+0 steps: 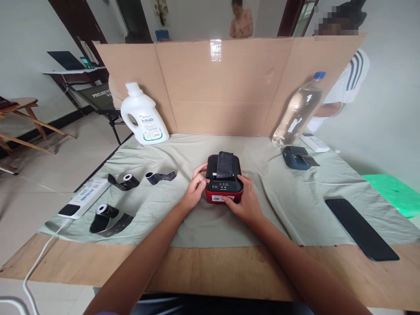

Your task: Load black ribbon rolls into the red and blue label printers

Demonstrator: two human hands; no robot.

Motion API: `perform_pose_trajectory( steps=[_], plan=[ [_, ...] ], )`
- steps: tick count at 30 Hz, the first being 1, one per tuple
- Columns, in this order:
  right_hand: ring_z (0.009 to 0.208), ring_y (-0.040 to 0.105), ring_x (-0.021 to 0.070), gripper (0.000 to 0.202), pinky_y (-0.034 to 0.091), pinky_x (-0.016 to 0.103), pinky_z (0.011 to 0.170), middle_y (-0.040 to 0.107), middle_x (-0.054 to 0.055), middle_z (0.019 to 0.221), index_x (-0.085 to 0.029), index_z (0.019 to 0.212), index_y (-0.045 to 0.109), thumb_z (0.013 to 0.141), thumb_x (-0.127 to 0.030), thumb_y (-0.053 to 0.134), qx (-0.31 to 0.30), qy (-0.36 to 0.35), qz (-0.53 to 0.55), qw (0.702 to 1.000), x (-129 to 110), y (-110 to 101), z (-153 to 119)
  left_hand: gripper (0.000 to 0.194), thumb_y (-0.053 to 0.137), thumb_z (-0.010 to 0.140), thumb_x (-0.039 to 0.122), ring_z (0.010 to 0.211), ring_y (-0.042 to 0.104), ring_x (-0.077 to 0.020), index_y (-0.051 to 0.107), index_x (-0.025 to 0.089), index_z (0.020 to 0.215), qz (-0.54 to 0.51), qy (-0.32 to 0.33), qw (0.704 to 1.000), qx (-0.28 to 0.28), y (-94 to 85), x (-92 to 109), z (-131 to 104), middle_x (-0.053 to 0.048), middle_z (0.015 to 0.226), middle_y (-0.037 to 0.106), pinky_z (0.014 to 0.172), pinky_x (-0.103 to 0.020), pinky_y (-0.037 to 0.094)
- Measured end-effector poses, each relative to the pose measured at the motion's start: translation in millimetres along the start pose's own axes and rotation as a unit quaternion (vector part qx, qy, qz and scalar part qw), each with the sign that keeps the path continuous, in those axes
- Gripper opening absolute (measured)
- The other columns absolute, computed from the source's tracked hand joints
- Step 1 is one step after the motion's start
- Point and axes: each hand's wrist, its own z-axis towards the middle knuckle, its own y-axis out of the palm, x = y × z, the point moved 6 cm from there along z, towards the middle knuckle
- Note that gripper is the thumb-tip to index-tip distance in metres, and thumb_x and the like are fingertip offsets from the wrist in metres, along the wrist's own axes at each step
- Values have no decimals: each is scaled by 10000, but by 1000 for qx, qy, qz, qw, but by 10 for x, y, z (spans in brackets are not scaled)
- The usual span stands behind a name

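Note:
A small red and black label printer rests on the cloth in front of me, and a strip of black paper lies over its top from the slot. On its left side, my left hand holds it with bent fingers, the thumb near the top edge. My right hand grips the right front corner, its thumb against the white sticker on the front face. Several black paper rolls lie to the left, partly unrolled.
A white detergent bottle and a clear bottle stand before the cardboard screen. At left lies a white power strip. A dark device and a phone lie at right. A person's sleeve shows behind the screen.

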Motion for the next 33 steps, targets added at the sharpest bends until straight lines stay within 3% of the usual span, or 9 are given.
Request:
perform_pose_trajectory(
  steps=[5, 9, 13, 18, 25, 29, 33],
  plan=[
    [1262, 513, 368, 804, 515, 573, 950, 467, 201, 1351, -196, 1442, 323, 794, -462, 719, 5, -15, 6, 1000, -7, -2, 0, 427, 401, 996, 529, 1338, 486, -255, 573, 190, 802, 23, -19, 1000, 2, -10, 2, -12, -121, 1530, 441, 1116, -472, 411],
    [1264, 515, 374, 826, 500, 605, 970, 454, 217, 1380, -187, 1473, 298, 811, -465, 708, 11, -20, 15, 1000, -7, 7, -9, 349, 404, 1010, 452, 1318, 492, -262, 630, 202, 921, 92, 24, 995, 19, -44, 118, -71, -126, 1426, 563, 1117, -524, 382],
    [1418, 377, 376, 830, 426, 633, 1066, 329, 216, 1544, -201, 1503, 263, 840, -464, 685, 28, -53, 3, 998, -55, -8, -12, 297, 390, 1016, 383, 1353, 442, -260, 632, 231, 1095, 157, 59, 986, -9, 8, 272, -102, -99, 1361, 626, 1136, -534, 345],
    [1487, 294, 351, 887, 351, 615, 1146, 240, 193, 1627, -201, 1569, 155, 877, -452, 650, 18, -78, 9, 997, -80, -9, -20, 362, 441, 987, 354, 1433, 353, -284, 552, 242, 1313, 213, 86, 972, -45, 168, 415, -114, -97, 1448, 554, 1160, -528, 295],
    [1512, 247, 344, 984, 339, 614, 1160, 212, 172, 1647, -205, 1606, -21, 892, -489, 593, -13, -45, 29, 999, -17, 33, -10, 388, 460, 975, 363, 1464, 325, -289, 528, 221, 1329, 227, 109, 967, -30, 198, 408, -137, -108, 1449, 557, 1167, -527, 267],
    [1506, 269, 335, 984, 338, 593, 1168, 207, 158, 1653, -212, 1608, 9, 882, -507, 603, -13, -49, 68, 996, 2, 39, -8, 372, 427, 982, 369, 1479, 315, -291, 561, 214, 1292, 246, 119, 961, -36, 155, 386, -141, -115, 1420, 591, 1164, -534, 269],
    [1500, 294, 305, 864, 340, 534, 1182, 220, 135, 1656, -213, 1607, 81, 929, -518, 521, -10, -42, 115, 992, 4, -7, 0, 376, 388, 989, 353, 1420, 427, -271, 585, 226, 1284, 246, 139, 959, -30, 98, 381, -189, -106, 1325, 665, 1174, -517, 262]
  ],
)
